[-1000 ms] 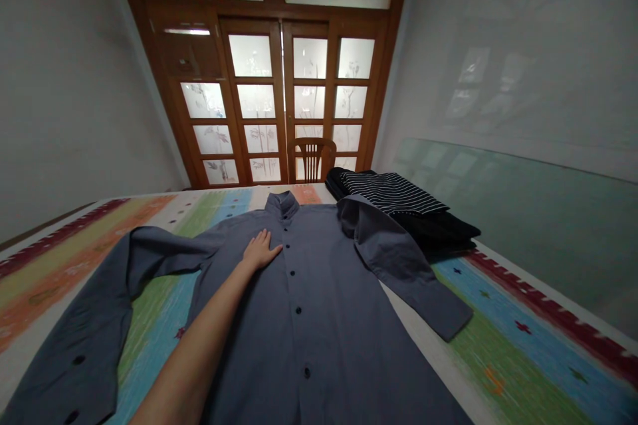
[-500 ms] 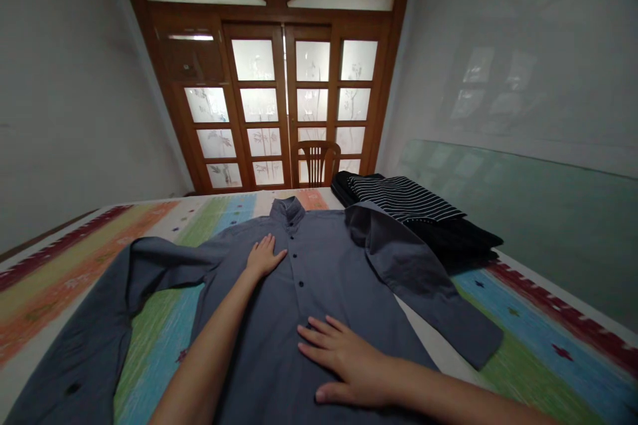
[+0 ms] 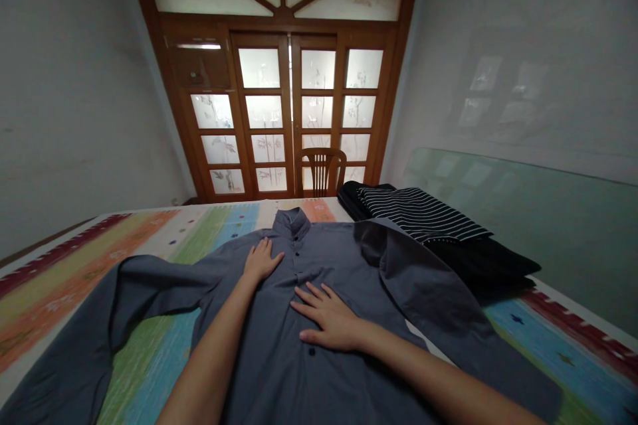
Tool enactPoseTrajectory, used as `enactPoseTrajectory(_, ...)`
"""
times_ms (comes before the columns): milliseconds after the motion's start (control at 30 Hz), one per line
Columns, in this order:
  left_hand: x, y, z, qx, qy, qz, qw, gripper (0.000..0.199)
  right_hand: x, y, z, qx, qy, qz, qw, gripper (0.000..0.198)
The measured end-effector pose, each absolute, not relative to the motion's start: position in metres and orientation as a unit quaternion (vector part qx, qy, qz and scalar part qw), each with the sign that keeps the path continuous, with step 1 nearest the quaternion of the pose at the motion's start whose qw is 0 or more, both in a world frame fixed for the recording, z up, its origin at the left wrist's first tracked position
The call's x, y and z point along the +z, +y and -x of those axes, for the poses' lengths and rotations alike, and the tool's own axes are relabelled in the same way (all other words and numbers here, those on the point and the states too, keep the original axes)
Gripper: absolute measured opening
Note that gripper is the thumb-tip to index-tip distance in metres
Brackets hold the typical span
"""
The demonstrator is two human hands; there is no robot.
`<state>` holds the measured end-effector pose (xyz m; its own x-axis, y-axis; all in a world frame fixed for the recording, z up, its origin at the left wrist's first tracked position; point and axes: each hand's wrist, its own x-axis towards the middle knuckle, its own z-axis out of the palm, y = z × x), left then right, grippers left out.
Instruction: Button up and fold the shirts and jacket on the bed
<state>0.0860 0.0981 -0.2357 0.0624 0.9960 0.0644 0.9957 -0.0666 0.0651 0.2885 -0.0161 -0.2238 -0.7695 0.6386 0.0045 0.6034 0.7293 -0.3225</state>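
Observation:
A grey-blue button-up shirt [image 3: 279,358] lies face up in front of me, its collar at the far end and both sleeves spread out to the sides. My left hand [image 3: 262,259] rests flat on the upper chest, left of the button line and just below the collar. Lower down, my right hand [image 3: 329,319] presses flat across the middle of the front, its fingers spread over the placket. Small creases show in the cloth between the two hands. A dark button [image 3: 312,351] is visible just below my right hand.
The shirt lies on a striped, many-coloured bedcover [image 3: 164,339]. At the back right sits a stack of folded dark clothes [image 3: 478,265] with a black-and-white striped garment [image 3: 423,212] on top. A wooden chair [image 3: 323,166] stands beyond the far edge, before wooden doors [image 3: 290,106].
My right hand has slid up the shirt front towards the collar, and creases have formed ahead of it. The left hand stays on the upper chest. The view has shifted slightly.

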Motion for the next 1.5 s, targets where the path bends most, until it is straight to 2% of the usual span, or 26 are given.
enactPoseTrajectory(300,-0.237,0.115,-0.079,0.044,0.689,-0.724,-0.001,0.066,-0.224,0.008,-0.282,0.134,-0.929,0.338,0.066,0.057)
enactPoseTrajectory(567,-0.236,0.117,-0.079,0.048,0.690,-0.722,0.004,0.066,-0.222,-0.031,-0.293,0.181,-0.929,0.319,0.053,0.063)
enactPoseTrajectory(833,-0.237,0.119,-0.079,0.065,0.690,-0.721,0.006,0.063,-0.219,-0.049,-0.302,0.220,-0.922,0.314,0.045,0.059)
enactPoseTrajectory(1033,-0.230,0.095,-0.076,0.088,0.676,-0.731,-0.003,0.048,-0.205,0.012,-0.297,0.186,-0.894,0.399,0.089,0.050)
enactPoseTrajectory(1300,-0.220,0.013,-0.017,0.111,0.638,-0.762,0.005,0.040,-0.218,0.104,-0.248,0.154,-0.872,0.462,0.039,0.057)
enactPoseTrajectory(1500,-0.209,-0.023,0.024,0.064,0.727,-0.683,-0.025,0.045,-0.221,0.132,-0.222,0.130,-0.856,0.498,0.034,0.061)
